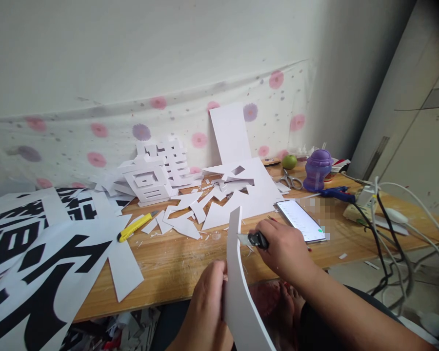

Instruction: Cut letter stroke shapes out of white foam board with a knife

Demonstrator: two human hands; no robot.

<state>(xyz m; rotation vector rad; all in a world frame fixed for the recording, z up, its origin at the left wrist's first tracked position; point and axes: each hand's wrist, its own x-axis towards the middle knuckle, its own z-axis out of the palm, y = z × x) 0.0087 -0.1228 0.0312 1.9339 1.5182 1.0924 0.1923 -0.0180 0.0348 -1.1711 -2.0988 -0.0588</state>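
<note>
My left hand (207, 304) grips a curved white foam board piece (239, 282), holding it upright by its edge near the bottom of the view. My right hand (283, 248) is closed on a black utility knife (255, 239), whose blade touches the right side of the board near its top. Both hands hover over the front edge of the wooden table (168, 265).
White foam offcuts (185, 222) and stacked cut-out characters (157, 175) litter the table. A yellow utility knife (135, 227), a phone (302, 220), scissors (291, 180), a purple bottle (317, 169), a green fruit (289, 161) lie around. Black-printed paper sheets (40, 258) at left, cables (388, 219) at right.
</note>
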